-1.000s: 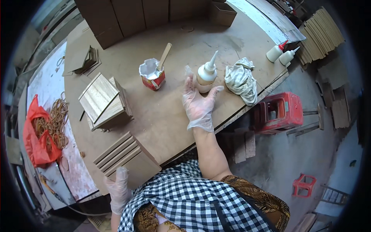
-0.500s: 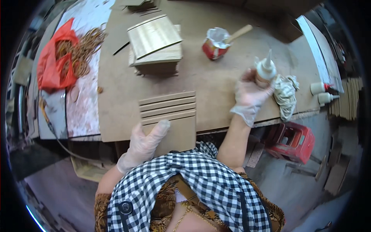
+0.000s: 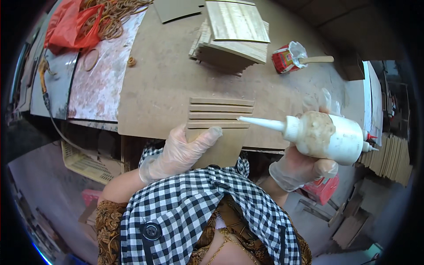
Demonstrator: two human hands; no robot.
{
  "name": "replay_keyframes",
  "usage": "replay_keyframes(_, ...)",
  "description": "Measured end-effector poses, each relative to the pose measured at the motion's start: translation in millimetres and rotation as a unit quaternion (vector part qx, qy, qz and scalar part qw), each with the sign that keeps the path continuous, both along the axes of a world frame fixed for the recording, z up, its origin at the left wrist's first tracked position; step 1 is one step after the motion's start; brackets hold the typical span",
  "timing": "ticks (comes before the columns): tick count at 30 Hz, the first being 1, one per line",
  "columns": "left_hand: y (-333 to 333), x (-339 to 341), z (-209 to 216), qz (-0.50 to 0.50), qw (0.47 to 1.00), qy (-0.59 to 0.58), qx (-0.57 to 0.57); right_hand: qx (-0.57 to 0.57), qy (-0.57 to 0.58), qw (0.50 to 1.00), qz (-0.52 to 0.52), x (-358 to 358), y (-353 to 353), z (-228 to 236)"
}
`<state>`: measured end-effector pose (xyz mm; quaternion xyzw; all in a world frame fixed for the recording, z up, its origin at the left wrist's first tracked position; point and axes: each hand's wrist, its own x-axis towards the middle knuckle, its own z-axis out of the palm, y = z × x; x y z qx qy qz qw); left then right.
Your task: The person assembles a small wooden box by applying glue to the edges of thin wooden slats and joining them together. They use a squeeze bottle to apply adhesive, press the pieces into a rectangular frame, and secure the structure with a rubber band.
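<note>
In the head view, the right hand (image 3: 300, 165) in a clear glove grips a white plastic squeeze bottle (image 3: 342, 139) between thumb and fingers, near the right part of the table's near edge; the bottle hides the palm and parts of the fingers. Its nozzle points left over a stepped stack of flat brown panels (image 3: 221, 117); whether the tip touches cannot be told. The stack reaches past the near edge of the brown wooden worktable (image 3: 154, 88). The gloved left hand (image 3: 176, 152) lays its thumb on the stack; its fingers are mostly hidden at the left side, so their closure cannot be told. A red stool (image 3: 324, 190) is partly covered by the right hand. Brown tabletop runs from the stack to the table's left edge, and up to a pale wooden box (image 3: 238, 22) cut by the picture's top.
</note>
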<state>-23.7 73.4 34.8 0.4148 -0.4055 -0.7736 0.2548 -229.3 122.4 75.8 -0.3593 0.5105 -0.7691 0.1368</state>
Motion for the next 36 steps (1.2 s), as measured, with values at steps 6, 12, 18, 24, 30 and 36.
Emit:
replay_keyframes(6, 0.1, 11.4, -10.4, 0.018, 0.999, 0.032, -0.016, 0.048, -0.038, 0.998, -0.024, 28.6, -8.7, 4.2)
replay_keyframes(12, -8.2, 23.2, -10.3, 0.049, 0.972, 0.137, 0.182, -0.002, -0.167, 0.986, 0.011, 21.6, -12.2, 5.4)
replay_keyframes(18, -11.6, 22.3, -14.2, 0.049, 0.956, 0.204, 0.205, -0.051, -0.283, 0.956, 0.053, 12.3, -2.0, 10.4)
replay_keyframes(24, -13.4, 20.7, -15.7, 0.044, 0.955, 0.209, 0.206, -0.08, -0.293, 0.949, 0.081, 13.5, 8.2, 9.0)
replay_keyframes(30, -9.9, 19.4, -14.6, 0.067, 0.991, 0.088, 0.071, -0.044, -0.217, 0.964, 0.148, 30.3, -11.4, 13.2)
replay_keyframes(36, -7.4, 13.2, -6.5, 0.049, 0.997, 0.016, -0.064, 0.061, -0.141, 0.986, 0.066, 55.1, -23.5, 17.8)
